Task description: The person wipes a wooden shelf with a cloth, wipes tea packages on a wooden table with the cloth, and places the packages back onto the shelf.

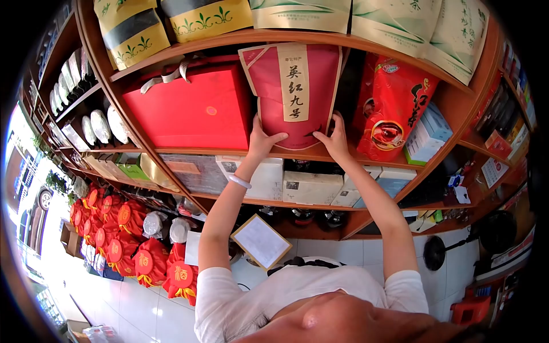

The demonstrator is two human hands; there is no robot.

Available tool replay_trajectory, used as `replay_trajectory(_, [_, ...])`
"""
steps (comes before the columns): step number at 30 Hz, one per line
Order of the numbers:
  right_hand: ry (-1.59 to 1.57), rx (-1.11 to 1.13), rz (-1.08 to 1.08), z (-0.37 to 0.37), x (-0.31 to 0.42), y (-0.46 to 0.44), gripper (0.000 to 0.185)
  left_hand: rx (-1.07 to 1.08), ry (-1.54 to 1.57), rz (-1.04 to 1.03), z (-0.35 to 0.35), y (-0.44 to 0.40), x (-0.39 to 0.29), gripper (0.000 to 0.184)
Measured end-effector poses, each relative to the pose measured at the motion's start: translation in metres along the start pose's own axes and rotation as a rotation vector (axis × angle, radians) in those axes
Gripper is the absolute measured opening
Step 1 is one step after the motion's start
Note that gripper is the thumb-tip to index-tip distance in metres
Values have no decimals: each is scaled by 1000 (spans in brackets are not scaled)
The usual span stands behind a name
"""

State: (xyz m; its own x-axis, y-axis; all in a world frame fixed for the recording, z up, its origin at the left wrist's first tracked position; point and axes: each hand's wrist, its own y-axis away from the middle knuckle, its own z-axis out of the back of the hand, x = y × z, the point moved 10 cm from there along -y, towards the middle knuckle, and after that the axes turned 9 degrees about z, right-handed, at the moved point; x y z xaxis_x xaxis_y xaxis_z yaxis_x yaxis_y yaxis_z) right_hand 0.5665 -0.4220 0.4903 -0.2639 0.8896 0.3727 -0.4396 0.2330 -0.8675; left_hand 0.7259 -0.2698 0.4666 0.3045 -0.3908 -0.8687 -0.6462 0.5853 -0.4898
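Observation:
A dark pink tea pouch (pixel 320 86) with a cream label stands upright on a wooden shelf, straight ahead. My left hand (pixel 263 139) grips its lower left edge, thumb across the front. On the lower right edge, my right hand (pixel 335 140) does the same, thumb pressed to the front. Left of the pouch is a large red gift bag (pixel 189 108) with a ribbon handle. To the right stands a shiny red tea bag (pixel 394 108), with a light blue box (pixel 429 134) beside it. The fingers behind the pouch are hidden.
Yellow and pale green pouches (pixel 206 20) line the shelf above. Below are white boxes (pixel 311 187). Red cloth-covered jars (pixel 151 260) stand in rows at lower left. A framed sheet (pixel 261 241) leans low down, and a black fan (pixel 434 253) is at right.

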Motion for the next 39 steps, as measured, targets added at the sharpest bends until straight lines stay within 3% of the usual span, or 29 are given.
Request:
replay_trajectory(6, [-428,139,-326,-43,-45,6,80,10,-11,30,0,-8,21,84])
replay_trajectory(9, [-535,148,-416,-51,-53,7,79,-11,-65,6,1,-12,25,83])
replay_trajectory(12, [-560,146,-370,-50,-47,-3,76,11,-8,30,-2,-17,28,83])
replay_trajectory(15, [-535,223,-418,-56,-58,-2,76,-11,-65,54,2,-23,39,82])
replay_trajectory(22, [-455,120,-355,-59,-79,0,66,-60,-187,97,2,-28,39,82])
replay_trajectory(24, [-258,190,-429,-56,-87,14,60,-126,-13,78,8,-25,40,84])
replay_trajectory(27, [-184,193,-437,-30,-49,24,57,-106,-90,145,13,-29,55,83])
replay_trajectory(29, [-50,28,-204,-1,-20,35,52,-48,-68,96,5,-28,49,79])
replay_trajectory(31, [-143,-35,-117,35,11,59,45,-59,-110,74,8,-31,55,76])
replay_trajectory(33, [-221,36,-155,71,31,98,35,-43,-148,81,3,-25,44,76])
replay_trajectory(35, [-147,68,-219,109,25,166,24,-85,-384,76,8,-24,41,74])
replay_trajectory(37, [-82,54,-589,153,7,256,19,-65,-330,80,-8,-13,22,69])
replay_trajectory(38, [42,79,-688,176,-1,309,20,-86,-642,60,-7,-13,15,66])
replay_trajectory(39, [151,102,-799,201,-10,373,21,-87,-686,58,-7,-12,15,63])
